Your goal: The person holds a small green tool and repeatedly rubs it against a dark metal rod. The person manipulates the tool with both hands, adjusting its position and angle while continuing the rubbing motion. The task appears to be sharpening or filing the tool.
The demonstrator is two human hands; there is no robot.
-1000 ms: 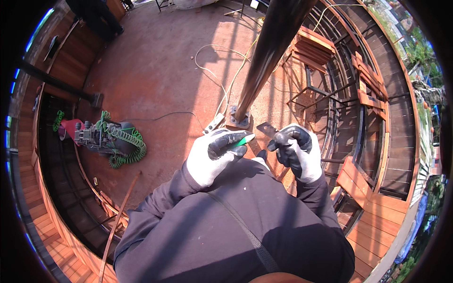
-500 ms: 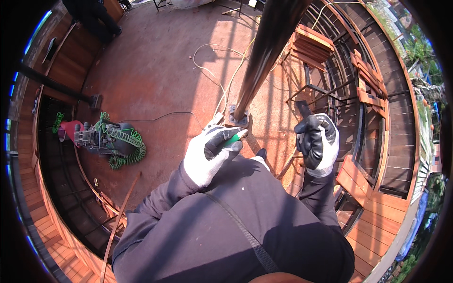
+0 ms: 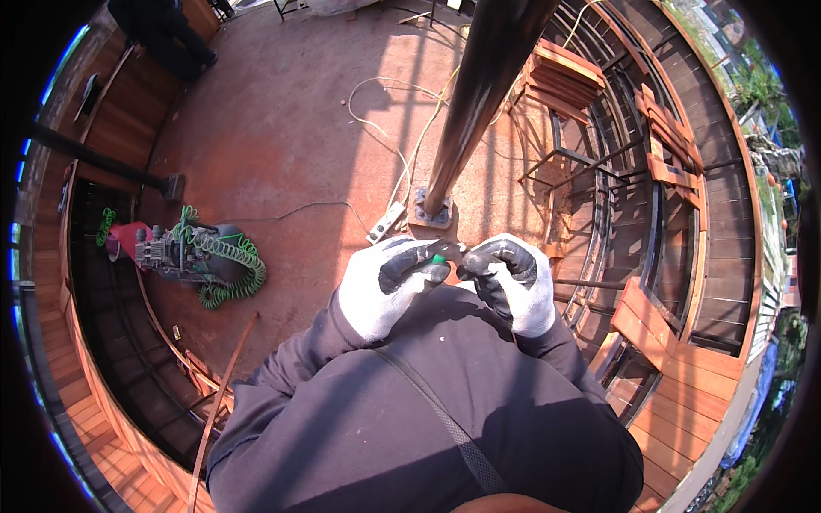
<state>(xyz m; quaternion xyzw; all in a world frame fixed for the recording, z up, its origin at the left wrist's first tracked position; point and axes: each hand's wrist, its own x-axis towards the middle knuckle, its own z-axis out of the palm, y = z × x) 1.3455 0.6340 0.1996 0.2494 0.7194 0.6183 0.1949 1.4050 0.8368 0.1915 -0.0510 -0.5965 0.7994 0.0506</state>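
Note:
White gloves with black fingers and palms cover both hands, held close together in front of my chest. My left hand is closed around a green object, mostly hidden by the fingers; its kind is unclear. Close beside it, my right hand has its fingers pinched together. Between the fingertips shows a small dark piece, which looks like the end of the dark flat strip in the right hand. Whether it touches the green object is too small to tell.
A black post rises just ahead, with a power strip and cables by its base. An air compressor with coiled green hose stands left. Stacked boards lie on metal framing to the right. Another person stands far left.
My right hand has moved left and in beside my left hand, bringing the dark strip with it. My left hand still grips the green object, now more covered by fingers.

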